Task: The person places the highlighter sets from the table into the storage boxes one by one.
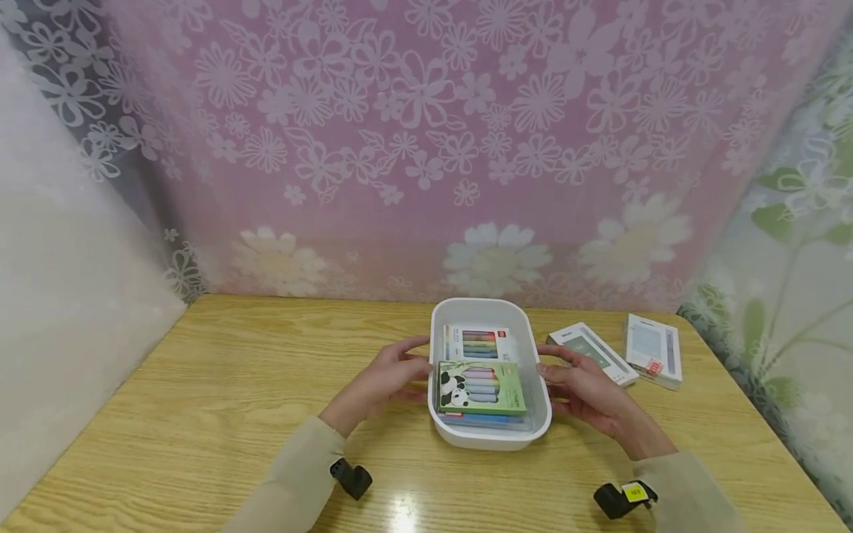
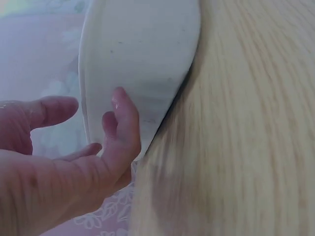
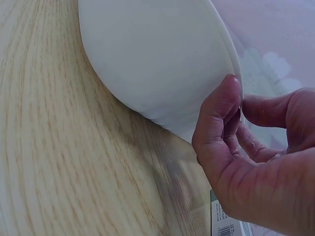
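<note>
A white plastic storage bin (image 1: pixel 489 443) with rounded corners stands on the table between both hands. Inside it lies a green box (image 1: pixel 480 400) with panda pictures and a window showing coloured sticks. Behind that is a white box (image 1: pixel 503 345) with a window of several colours, and a clear pack with blue (image 1: pixel 489 420) shows under the green one. My left hand (image 1: pixel 389 374) is at the bin's left side, fingers loosely bent by the outer wall, thumb just off the rim in the left wrist view. With thumb and fingers, my right hand (image 1: pixel 586 389) pinches the right rim.
Right of the bin, a white box with a dark green panel (image 1: pixel 589 352) lies slanted on the wooden table (image 1: pixel 266 370). Beside it is another white box (image 1: pixel 653 348) with a pale panel and red sticker. A floral curtain (image 1: pixel 413 148) hangs behind the table.
</note>
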{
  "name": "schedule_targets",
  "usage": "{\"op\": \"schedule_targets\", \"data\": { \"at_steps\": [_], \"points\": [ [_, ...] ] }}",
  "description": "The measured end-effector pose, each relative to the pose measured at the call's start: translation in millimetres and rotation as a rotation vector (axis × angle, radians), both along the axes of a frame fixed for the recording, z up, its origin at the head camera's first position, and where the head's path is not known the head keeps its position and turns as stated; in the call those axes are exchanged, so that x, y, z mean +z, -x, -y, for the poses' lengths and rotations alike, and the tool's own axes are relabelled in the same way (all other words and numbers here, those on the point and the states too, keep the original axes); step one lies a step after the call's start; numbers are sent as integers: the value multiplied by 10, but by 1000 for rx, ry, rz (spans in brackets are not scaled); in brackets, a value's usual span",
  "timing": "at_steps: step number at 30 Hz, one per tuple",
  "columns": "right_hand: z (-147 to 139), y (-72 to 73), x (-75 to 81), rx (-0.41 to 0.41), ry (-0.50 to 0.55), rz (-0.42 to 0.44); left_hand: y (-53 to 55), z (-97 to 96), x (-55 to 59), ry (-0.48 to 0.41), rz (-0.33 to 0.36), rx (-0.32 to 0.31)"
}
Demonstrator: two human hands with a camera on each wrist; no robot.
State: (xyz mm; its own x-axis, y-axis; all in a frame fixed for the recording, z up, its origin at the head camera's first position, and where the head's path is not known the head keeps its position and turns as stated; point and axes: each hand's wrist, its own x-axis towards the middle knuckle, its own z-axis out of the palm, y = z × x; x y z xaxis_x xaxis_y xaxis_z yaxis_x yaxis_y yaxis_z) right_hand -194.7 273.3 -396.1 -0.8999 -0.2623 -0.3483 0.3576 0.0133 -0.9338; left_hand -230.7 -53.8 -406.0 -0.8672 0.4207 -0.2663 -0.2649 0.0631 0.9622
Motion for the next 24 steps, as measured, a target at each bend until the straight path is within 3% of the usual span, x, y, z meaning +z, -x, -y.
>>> {"op": "schedule_targets", "data": {
  "at_steps": [6, 9, 24],
  "points": [
    [-4, 4, -16, -1, 17, 2, 60, 27, -29, -101, 135, -20],
    [-9, 4, -20, 0, 16, -2, 90, 29, -45, -147, 163, -6],
    [-4, -1, -4, 4, 15, 3, 98, -3, -27, -168, 166, 19]
  ]
}}
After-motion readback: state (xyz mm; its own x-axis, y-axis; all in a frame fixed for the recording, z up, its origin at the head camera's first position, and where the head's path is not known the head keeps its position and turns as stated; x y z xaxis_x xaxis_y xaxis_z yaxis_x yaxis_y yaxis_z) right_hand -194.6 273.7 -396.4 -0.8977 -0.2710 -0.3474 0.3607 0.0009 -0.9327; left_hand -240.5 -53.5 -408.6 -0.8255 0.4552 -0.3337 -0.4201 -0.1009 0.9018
